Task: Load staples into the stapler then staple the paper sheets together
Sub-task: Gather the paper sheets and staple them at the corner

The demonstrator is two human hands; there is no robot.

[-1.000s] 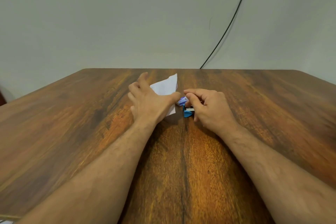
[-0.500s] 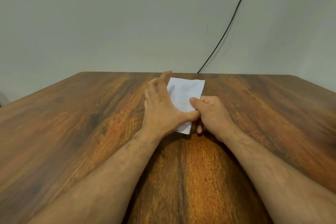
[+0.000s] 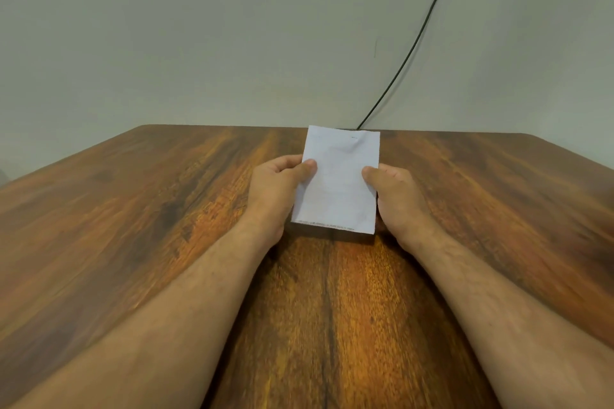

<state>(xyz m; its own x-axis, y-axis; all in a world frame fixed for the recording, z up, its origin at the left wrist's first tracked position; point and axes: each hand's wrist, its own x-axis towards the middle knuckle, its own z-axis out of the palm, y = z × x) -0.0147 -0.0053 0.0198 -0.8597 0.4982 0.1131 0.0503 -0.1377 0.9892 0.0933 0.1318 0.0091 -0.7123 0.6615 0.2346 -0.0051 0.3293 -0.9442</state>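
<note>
A small stack of white paper sheets (image 3: 339,179) is held upright and tilted toward me above the middle of the wooden table (image 3: 166,209). My left hand (image 3: 275,189) grips its left edge with the thumb on the front face. My right hand (image 3: 395,199) grips its right edge the same way. A faint mark shows near the top right corner of the sheets. The blue stapler and the staples are out of sight, perhaps hidden behind the paper and hands.
A thin black cable (image 3: 415,40) runs down the pale wall to the table's far edge behind the paper. My two forearms reach in from the near edge of the table.
The paper lay on the table under my left hand; both hands have now lifted it and hold it by its side edges. The blue stapler, visible a second ago, is no longer seen.
</note>
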